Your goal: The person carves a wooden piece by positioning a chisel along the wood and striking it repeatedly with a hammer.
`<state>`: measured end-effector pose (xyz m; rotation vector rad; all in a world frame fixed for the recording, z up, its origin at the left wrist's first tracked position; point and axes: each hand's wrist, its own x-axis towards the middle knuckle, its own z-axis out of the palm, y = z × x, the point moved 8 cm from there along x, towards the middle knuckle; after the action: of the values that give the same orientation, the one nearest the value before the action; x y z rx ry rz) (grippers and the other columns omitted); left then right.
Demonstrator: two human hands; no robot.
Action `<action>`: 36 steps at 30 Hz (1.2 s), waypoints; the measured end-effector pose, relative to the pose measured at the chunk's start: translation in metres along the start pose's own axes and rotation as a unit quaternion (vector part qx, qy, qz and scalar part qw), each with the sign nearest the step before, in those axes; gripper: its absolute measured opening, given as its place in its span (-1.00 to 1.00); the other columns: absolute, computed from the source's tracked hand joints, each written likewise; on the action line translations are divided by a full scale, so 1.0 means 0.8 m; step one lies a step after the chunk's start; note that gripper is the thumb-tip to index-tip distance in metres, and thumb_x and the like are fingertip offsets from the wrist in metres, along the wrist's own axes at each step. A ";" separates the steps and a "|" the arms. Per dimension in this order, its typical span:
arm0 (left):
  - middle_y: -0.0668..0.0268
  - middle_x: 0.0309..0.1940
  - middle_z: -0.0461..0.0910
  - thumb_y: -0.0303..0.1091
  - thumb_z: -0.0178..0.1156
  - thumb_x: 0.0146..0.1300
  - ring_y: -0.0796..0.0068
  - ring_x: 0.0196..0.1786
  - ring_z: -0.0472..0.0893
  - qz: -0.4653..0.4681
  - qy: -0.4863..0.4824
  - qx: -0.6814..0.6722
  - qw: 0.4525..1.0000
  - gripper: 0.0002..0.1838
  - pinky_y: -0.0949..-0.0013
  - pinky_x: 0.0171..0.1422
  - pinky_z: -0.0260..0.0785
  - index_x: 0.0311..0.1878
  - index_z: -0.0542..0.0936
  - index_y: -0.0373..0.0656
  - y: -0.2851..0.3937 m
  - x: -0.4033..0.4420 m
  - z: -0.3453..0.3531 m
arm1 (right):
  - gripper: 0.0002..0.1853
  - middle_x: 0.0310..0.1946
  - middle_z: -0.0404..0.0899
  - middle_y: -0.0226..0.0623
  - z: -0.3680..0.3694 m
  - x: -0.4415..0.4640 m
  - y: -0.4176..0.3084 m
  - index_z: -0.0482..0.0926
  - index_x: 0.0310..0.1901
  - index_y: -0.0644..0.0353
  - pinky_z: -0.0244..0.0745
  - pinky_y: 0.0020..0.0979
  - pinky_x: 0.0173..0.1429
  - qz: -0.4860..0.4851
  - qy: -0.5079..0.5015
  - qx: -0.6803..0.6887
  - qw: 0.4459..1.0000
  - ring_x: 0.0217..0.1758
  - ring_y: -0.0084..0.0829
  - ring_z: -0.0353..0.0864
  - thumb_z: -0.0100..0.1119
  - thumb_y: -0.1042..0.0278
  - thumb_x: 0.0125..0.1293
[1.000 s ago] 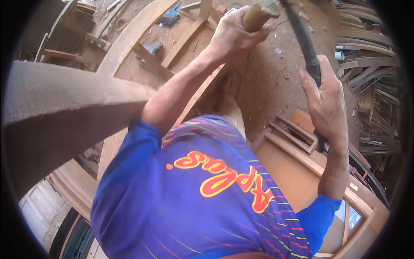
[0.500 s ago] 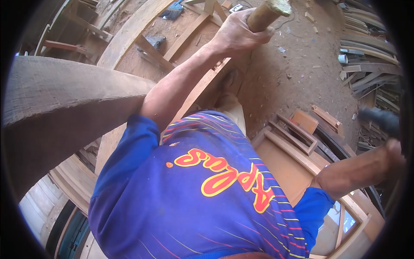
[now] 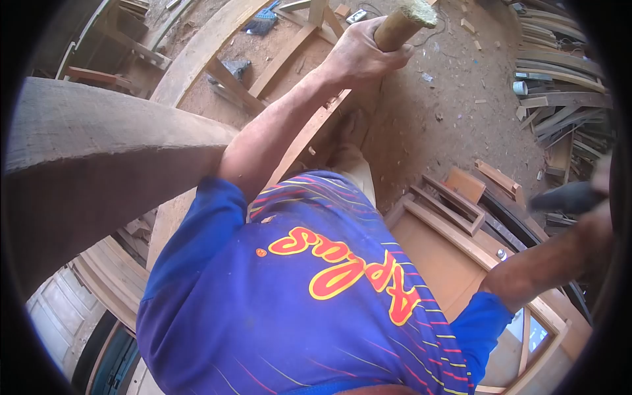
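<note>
My left hand (image 3: 361, 54), at the top centre, is closed around a thick round wooden piece (image 3: 398, 29) with a rough, pale, battered end. At the far right edge, my right hand (image 3: 602, 191) grips a dark tool (image 3: 567, 197), blurred and partly cut off by the dark rim of the view. The tool's full shape is hidden. A large, thick timber beam (image 3: 118, 122) comes in from the left and reaches my left forearm.
Wooden frames and a panel (image 3: 434, 257) lie at the lower right. A pile of wood strips (image 3: 559, 72) lines the right side. Curved planks (image 3: 204, 52) stand at the upper left. Wood scraps dot the brown floor (image 3: 454, 112).
My right hand and the dark tool have swung from near the upper centre out to the far right edge. My left hand keeps its grip, with only a slight shift.
</note>
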<state>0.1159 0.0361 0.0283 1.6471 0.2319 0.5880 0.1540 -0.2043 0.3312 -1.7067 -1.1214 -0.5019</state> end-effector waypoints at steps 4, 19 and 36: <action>0.34 -0.32 0.66 -0.15 0.42 0.25 0.56 -0.25 0.60 0.010 -0.014 -0.013 1.000 -0.62 0.35 -0.05 0.50 -0.04 0.64 -0.23 0.002 0.001 0.003 | -0.63 -0.59 0.28 -0.58 -0.065 0.063 -0.024 0.36 -0.42 0.08 0.21 -0.57 -0.68 -0.151 0.197 0.171 0.953 -0.70 -0.67 0.18 0.04 0.15 0.61; 0.41 -0.40 0.66 -0.22 0.42 0.28 0.65 -0.34 0.64 0.017 -0.052 -0.004 0.998 -0.72 0.40 -0.22 0.53 -0.12 0.64 -0.21 -0.008 0.007 0.005 | -0.78 -0.51 0.35 -0.49 -0.009 0.008 0.018 0.42 -0.29 0.15 0.33 -0.47 -0.48 0.000 0.040 -0.049 0.998 -0.58 -0.58 0.32 0.02 0.28 0.57; 0.33 -0.41 0.63 -0.21 0.38 0.16 0.54 -0.31 0.61 -0.019 -0.051 -0.024 0.998 -0.66 0.34 -0.14 0.49 -0.16 0.63 -0.29 -0.020 0.014 0.005 | -0.83 -0.40 0.54 -0.37 -0.062 0.056 0.107 0.54 -0.05 0.29 0.32 -0.53 -0.47 0.041 -0.137 -0.087 0.986 -0.47 -0.58 0.46 0.16 0.35 0.53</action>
<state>0.1304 0.0409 0.0150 1.6184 0.1730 0.4772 0.2577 -0.2350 0.3422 -2.0108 -1.2234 -0.3268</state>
